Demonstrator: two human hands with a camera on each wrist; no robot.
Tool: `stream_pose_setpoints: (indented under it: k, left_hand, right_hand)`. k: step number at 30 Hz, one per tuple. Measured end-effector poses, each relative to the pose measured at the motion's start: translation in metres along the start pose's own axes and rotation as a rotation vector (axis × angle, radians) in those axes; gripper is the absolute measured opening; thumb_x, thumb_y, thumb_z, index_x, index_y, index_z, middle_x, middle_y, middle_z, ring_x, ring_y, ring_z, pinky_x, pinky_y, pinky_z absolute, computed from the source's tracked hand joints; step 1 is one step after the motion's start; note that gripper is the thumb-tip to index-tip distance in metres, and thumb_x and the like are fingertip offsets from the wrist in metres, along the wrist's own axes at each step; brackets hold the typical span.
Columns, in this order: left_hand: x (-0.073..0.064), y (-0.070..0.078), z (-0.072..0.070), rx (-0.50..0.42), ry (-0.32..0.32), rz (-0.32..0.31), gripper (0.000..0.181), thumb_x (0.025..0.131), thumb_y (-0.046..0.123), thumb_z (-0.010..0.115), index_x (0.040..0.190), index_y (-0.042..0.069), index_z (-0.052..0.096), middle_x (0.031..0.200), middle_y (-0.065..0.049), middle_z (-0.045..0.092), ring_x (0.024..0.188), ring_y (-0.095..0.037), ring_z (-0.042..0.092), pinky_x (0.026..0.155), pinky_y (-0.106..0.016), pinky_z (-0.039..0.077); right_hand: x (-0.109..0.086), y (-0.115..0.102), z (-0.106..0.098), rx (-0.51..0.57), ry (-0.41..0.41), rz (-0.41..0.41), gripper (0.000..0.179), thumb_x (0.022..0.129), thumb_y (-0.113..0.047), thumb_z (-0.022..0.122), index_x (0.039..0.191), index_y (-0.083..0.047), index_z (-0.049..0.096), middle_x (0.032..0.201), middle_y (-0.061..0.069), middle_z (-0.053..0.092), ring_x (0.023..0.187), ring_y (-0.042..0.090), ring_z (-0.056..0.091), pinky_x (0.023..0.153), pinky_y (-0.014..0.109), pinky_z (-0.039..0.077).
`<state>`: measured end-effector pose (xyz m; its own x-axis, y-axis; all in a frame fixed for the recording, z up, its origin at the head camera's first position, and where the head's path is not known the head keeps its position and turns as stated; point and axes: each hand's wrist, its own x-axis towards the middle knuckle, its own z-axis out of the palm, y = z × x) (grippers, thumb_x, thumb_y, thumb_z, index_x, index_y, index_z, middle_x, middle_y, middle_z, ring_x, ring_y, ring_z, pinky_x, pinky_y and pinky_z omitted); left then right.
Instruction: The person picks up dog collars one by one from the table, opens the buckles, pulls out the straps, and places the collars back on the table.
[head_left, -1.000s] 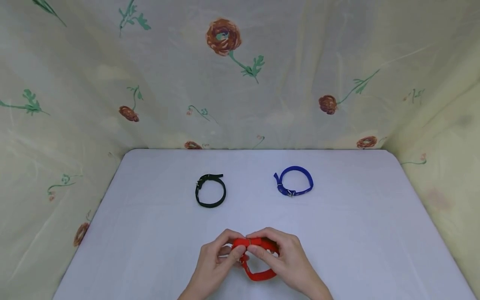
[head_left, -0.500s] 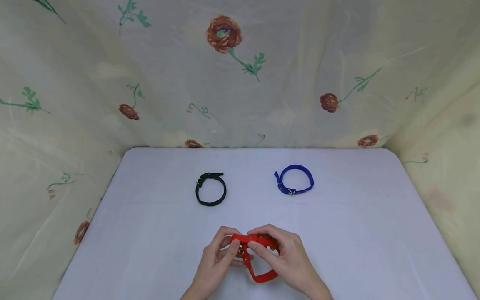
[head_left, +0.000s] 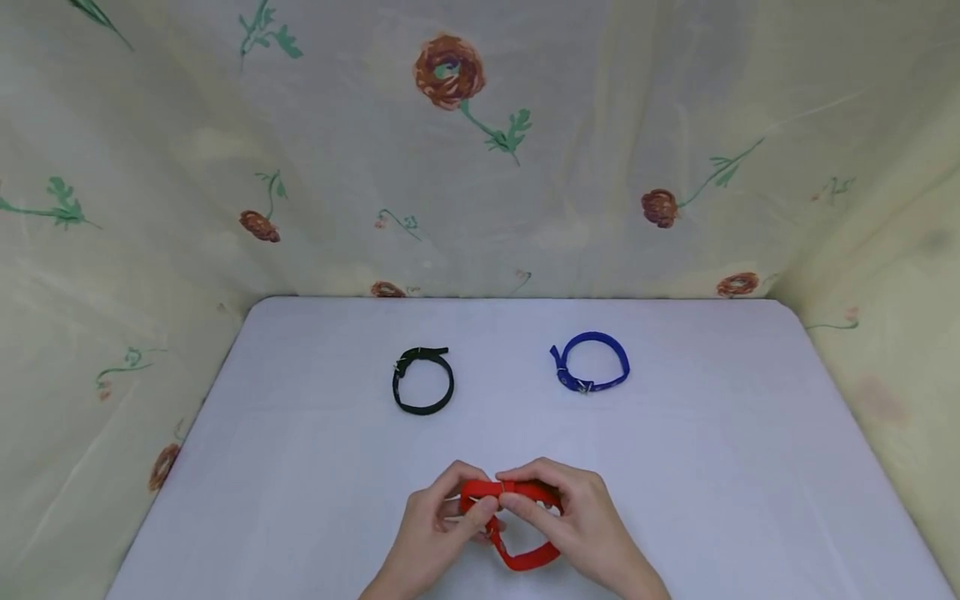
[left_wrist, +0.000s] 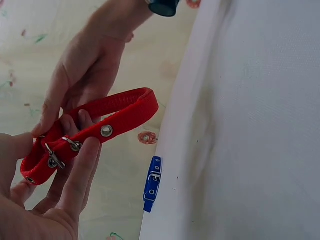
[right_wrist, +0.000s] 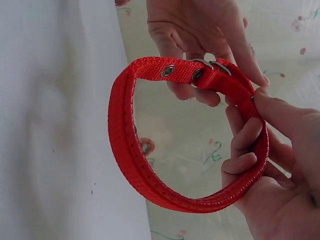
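Both hands hold a red buckle collar (head_left: pixel 534 560), looped round, above the near part of the table. My left hand (head_left: pixel 429 533) pinches its upper band from the left between thumb and fingers. From the right, my right hand (head_left: pixel 588 521) pinches the same band, thumb in front, close to the left thumb. In the left wrist view the collar (left_wrist: pixel 131 114) shows a metal buckle, a ring and metal eyelets near the left fingers. The right wrist view has the right fingers curled round the collar's band (right_wrist: pixel 122 135).
A black buckle collar (head_left: pixel 423 409) lies looped on the white table (head_left: pixel 300 483), left of centre. To its right lies a blue buckle collar (head_left: pixel 624 358). Flower-printed cloth (head_left: pixel 570 233) hangs behind the table and along both sides.
Half a second ago the left thumb was farther left and the buckle showed beneath it; now that thumb lies beside the right thumb on the red collar. The other collars stay put.
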<state>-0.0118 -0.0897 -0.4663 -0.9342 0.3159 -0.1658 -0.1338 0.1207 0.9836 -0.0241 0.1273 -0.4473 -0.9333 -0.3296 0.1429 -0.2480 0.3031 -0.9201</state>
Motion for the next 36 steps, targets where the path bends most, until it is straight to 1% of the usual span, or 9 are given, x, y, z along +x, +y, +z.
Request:
stream_pose_setpoints:
  k: [4, 9, 11, 15, 18, 23, 30, 34, 36]
  left_hand:
    - [0.0011, -0.0007, -0.0001, 0.009, 0.002, 0.01, 0.022, 0.107, 0.027, 0.069, 0.125, 0.015, 0.065, 0.117, -0.018, 0.077, 0.089, -0.015, 0.083, 0.078, -0.027, 0.066]
    - [0.0006, -0.0009, 0.0022, 0.016, 0.022, 0.027, 0.021, 0.108, 0.026, 0.068, 0.125, 0.014, 0.066, 0.116, -0.019, 0.076, 0.086, -0.012, 0.082, 0.076, -0.028, 0.066]
    - [-0.0001, -0.0001, 0.0034, -0.009, 0.034, 0.016, 0.023, 0.108, 0.027, 0.067, 0.126, 0.013, 0.064, 0.117, -0.021, 0.075, 0.087, -0.013, 0.083, 0.076, -0.029, 0.067]
    - [-0.0006, 0.0025, 0.0034, -0.119, 0.082, -0.025, 0.028, 0.11, 0.029, 0.064, 0.129, 0.009, 0.059, 0.121, -0.025, 0.074, 0.09, -0.019, 0.084, 0.075, -0.035, 0.068]
    - [-0.0004, 0.0042, 0.0015, -0.148, 0.109, -0.027, 0.029, 0.111, 0.029, 0.062, 0.131, 0.008, 0.056, 0.123, -0.026, 0.074, 0.091, -0.02, 0.083, 0.076, -0.035, 0.068]
    - [0.0007, 0.0058, 0.0007, -0.137, 0.099, -0.02, 0.027, 0.112, 0.028, 0.06, 0.131, 0.009, 0.056, 0.124, -0.026, 0.074, 0.092, -0.018, 0.083, 0.078, -0.034, 0.068]
    - [-0.0001, 0.0069, 0.0017, -0.123, 0.118, -0.039, 0.035, 0.112, 0.033, 0.059, 0.135, 0.008, 0.051, 0.125, -0.025, 0.075, 0.094, -0.018, 0.082, 0.079, -0.031, 0.067]
    - [0.0001, 0.0074, 0.0029, -0.104, 0.143, -0.038, 0.033, 0.11, 0.031, 0.064, 0.133, 0.01, 0.054, 0.125, -0.021, 0.076, 0.092, -0.015, 0.081, 0.08, -0.028, 0.066]
    - [-0.0005, 0.0072, 0.0039, -0.075, 0.155, -0.03, 0.032, 0.108, 0.029, 0.067, 0.132, 0.011, 0.057, 0.124, -0.018, 0.077, 0.091, -0.014, 0.081, 0.083, -0.025, 0.064]
  right_hand:
    - [-0.0007, -0.0002, 0.0003, 0.004, -0.007, -0.004, 0.02, 0.099, -0.026, 0.08, 0.117, -0.017, 0.079, 0.105, -0.006, 0.082, 0.084, 0.004, 0.073, 0.074, 0.026, 0.065]
    - [-0.0032, -0.0015, 0.0008, 0.008, -0.002, 0.037, 0.021, 0.099, -0.029, 0.079, 0.118, -0.02, 0.078, 0.106, -0.007, 0.081, 0.086, 0.005, 0.073, 0.077, 0.025, 0.065]
    - [-0.0038, -0.0022, 0.0006, 0.01, 0.005, 0.057, 0.022, 0.099, -0.03, 0.08, 0.118, -0.019, 0.077, 0.106, -0.007, 0.081, 0.086, 0.005, 0.073, 0.078, 0.024, 0.065]
    - [-0.0043, -0.003, -0.0011, 0.005, 0.034, 0.09, 0.02, 0.099, -0.029, 0.08, 0.118, -0.023, 0.077, 0.104, -0.009, 0.081, 0.085, 0.006, 0.072, 0.076, 0.023, 0.063]
    - [-0.0043, -0.0026, -0.0018, 0.009, 0.05, 0.089, 0.02, 0.098, -0.027, 0.081, 0.118, -0.025, 0.076, 0.105, -0.009, 0.081, 0.086, 0.006, 0.074, 0.077, 0.024, 0.064]
    - [-0.0036, -0.0018, -0.0013, 0.031, 0.046, 0.083, 0.022, 0.098, -0.026, 0.081, 0.119, -0.024, 0.076, 0.107, -0.006, 0.082, 0.088, 0.007, 0.075, 0.08, 0.025, 0.065]
    - [-0.0025, -0.0037, 0.0003, 0.044, 0.043, 0.105, 0.019, 0.1, -0.025, 0.079, 0.119, -0.024, 0.075, 0.109, -0.003, 0.081, 0.09, 0.007, 0.075, 0.082, 0.024, 0.064]
    - [-0.0018, -0.0056, 0.0008, 0.073, 0.035, 0.103, 0.014, 0.102, -0.023, 0.077, 0.115, -0.021, 0.075, 0.106, -0.002, 0.08, 0.088, 0.01, 0.073, 0.081, 0.023, 0.063]
    - [-0.0015, -0.006, 0.0008, 0.106, 0.029, 0.111, 0.014, 0.102, -0.023, 0.076, 0.115, -0.018, 0.074, 0.107, 0.001, 0.079, 0.09, 0.011, 0.072, 0.084, 0.022, 0.063]
